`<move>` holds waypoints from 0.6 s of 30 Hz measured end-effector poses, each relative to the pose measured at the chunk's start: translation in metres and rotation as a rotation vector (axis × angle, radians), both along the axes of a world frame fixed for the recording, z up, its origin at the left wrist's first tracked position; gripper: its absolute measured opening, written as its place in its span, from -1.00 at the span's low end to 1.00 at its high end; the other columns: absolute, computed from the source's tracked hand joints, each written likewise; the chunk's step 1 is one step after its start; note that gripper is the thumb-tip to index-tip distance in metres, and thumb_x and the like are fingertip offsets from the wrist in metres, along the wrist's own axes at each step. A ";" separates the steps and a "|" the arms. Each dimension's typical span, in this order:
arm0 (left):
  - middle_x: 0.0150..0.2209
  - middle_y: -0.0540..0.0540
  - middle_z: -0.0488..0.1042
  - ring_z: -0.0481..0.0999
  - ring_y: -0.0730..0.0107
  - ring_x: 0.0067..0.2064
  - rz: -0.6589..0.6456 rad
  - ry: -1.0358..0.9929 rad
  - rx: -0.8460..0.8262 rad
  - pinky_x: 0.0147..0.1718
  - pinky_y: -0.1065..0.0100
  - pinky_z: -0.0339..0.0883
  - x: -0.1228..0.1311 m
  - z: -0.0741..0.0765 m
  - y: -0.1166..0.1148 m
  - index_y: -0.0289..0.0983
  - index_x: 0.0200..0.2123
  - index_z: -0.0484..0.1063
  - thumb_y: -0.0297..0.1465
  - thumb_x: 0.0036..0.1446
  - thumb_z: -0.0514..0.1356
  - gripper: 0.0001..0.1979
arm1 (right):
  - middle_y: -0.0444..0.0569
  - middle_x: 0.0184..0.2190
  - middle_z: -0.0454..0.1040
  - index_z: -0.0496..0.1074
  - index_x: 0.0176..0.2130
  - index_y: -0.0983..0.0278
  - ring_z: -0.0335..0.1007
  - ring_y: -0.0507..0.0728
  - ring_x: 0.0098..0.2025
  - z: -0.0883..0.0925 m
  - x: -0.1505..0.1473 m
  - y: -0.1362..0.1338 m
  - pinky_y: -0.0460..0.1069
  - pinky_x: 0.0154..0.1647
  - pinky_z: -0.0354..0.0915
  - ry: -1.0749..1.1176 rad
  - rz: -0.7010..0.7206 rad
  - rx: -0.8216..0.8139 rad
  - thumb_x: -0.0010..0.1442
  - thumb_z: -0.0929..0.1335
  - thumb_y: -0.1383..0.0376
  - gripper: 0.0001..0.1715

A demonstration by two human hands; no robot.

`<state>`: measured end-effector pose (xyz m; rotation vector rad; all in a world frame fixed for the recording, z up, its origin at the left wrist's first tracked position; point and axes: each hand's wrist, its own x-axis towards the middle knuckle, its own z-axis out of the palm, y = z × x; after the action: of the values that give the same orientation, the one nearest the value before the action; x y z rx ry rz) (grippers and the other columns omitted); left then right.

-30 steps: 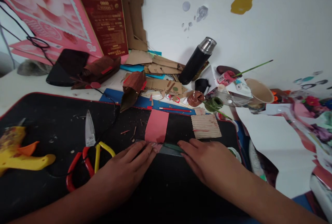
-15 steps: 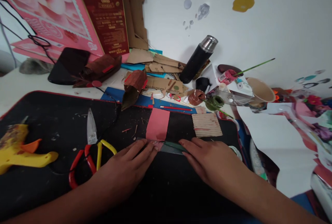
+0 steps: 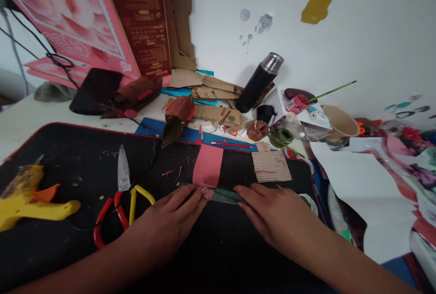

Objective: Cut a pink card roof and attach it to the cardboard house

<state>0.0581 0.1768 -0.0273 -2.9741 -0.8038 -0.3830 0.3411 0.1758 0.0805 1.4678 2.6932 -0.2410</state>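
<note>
On the black mat, a strip of pink paper runs away from me. At its near end my left hand presses with its fingers together, pinning the paper's edge over a clear flat strip, perhaps a ruler. My right hand is closed on the right end of a slim dark green piece lying along that strip. The kind of green piece is unclear, and the fingers hide its right end. Left of my left hand lie scissors with red and yellow handles, blades pointing away.
A yellow glue gun lies far left. Corrugated cardboard and a red pencil lie beyond my hands. A black flask, tape rolls and cardboard scraps stand near the wall. White paper sheets are at right.
The view has shifted slightly, so the scene sits a little lower. My hands stay at the near end of the pink paper, with hardly any visible movement.
</note>
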 end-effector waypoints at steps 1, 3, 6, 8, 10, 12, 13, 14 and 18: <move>0.30 -0.20 0.49 0.41 -0.05 0.26 0.000 -0.001 0.003 0.13 0.08 0.47 0.000 -0.001 0.000 -0.38 0.35 0.39 -0.53 0.24 0.10 -0.40 | 0.01 -0.24 0.69 0.55 0.14 0.27 0.62 0.20 -0.43 0.000 0.000 0.000 0.03 -0.50 0.25 0.004 0.002 0.003 0.40 0.30 0.35 -0.61; 0.30 -0.20 0.48 0.40 -0.06 0.26 0.000 0.006 0.009 0.12 0.08 0.48 0.000 -0.001 0.000 -0.39 0.36 0.37 -0.56 0.21 0.10 -0.37 | 0.02 -0.24 0.69 0.55 0.13 0.27 0.62 0.20 -0.43 -0.001 0.001 0.000 0.03 -0.51 0.24 0.011 -0.002 0.008 0.41 0.29 0.33 -0.61; 0.33 -0.18 0.46 0.39 -0.03 0.28 0.002 0.027 -0.003 0.15 0.10 0.47 0.001 0.000 0.000 -0.36 0.37 0.36 -0.58 0.21 0.09 -0.36 | 0.04 -0.24 0.69 0.56 0.12 0.27 0.61 0.20 -0.44 -0.002 0.002 0.000 0.03 -0.50 0.23 0.013 -0.012 0.014 0.42 0.27 0.32 -0.60; 0.33 -0.18 0.46 0.39 -0.02 0.28 0.012 0.035 -0.012 0.15 0.11 0.47 0.000 0.001 0.000 -0.36 0.39 0.34 -0.57 0.23 0.09 -0.36 | 0.06 -0.22 0.70 0.57 0.12 0.28 0.60 0.20 -0.45 -0.003 0.003 0.000 0.04 -0.50 0.22 0.008 -0.016 0.017 0.42 0.26 0.32 -0.59; 0.33 -0.19 0.46 0.39 -0.02 0.28 0.018 0.039 -0.013 0.14 0.12 0.48 0.000 0.002 -0.001 -0.37 0.40 0.33 -0.56 0.23 0.10 -0.35 | 0.08 -0.21 0.70 0.57 0.12 0.28 0.60 0.19 -0.45 -0.003 0.004 0.000 0.04 -0.50 0.22 0.015 -0.020 0.012 0.42 0.25 0.32 -0.58; 0.35 -0.19 0.44 0.39 -0.03 0.29 0.007 0.046 -0.018 0.14 0.11 0.48 0.000 0.002 -0.001 -0.37 0.39 0.34 -0.55 0.23 0.10 -0.36 | 0.08 -0.20 0.70 0.57 0.12 0.28 0.60 0.19 -0.43 -0.004 0.004 -0.001 0.05 -0.49 0.23 0.031 -0.027 0.003 0.42 0.25 0.31 -0.58; 0.35 -0.18 0.44 0.39 -0.03 0.29 0.002 0.051 -0.022 0.15 0.11 0.47 0.000 0.002 -0.001 -0.36 0.39 0.35 -0.55 0.23 0.11 -0.37 | 0.08 -0.20 0.70 0.57 0.13 0.28 0.60 0.19 -0.42 -0.004 0.004 -0.001 0.05 -0.48 0.23 0.038 -0.029 -0.002 0.43 0.25 0.31 -0.58; 0.34 -0.18 0.45 0.39 -0.03 0.28 -0.001 0.051 -0.023 0.15 0.11 0.47 0.000 0.002 -0.001 -0.35 0.38 0.36 -0.55 0.23 0.11 -0.37 | 0.08 -0.20 0.70 0.57 0.13 0.28 0.60 0.19 -0.41 -0.004 0.004 -0.001 0.05 -0.48 0.24 0.042 -0.029 -0.007 0.43 0.24 0.30 -0.58; 0.31 -0.19 0.48 0.40 -0.01 0.28 -0.004 0.020 -0.025 0.16 0.10 0.46 0.000 0.002 0.000 -0.34 0.35 0.40 -0.56 0.22 0.10 -0.39 | 0.06 -0.22 0.69 0.56 0.14 0.27 0.60 0.18 -0.42 -0.003 0.002 -0.001 0.04 -0.48 0.24 0.048 -0.037 -0.034 0.44 0.25 0.30 -0.58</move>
<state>0.0580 0.1769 -0.0254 -2.9979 -0.8073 -0.3447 0.3429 0.1752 0.0772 1.5220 2.6868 -0.3261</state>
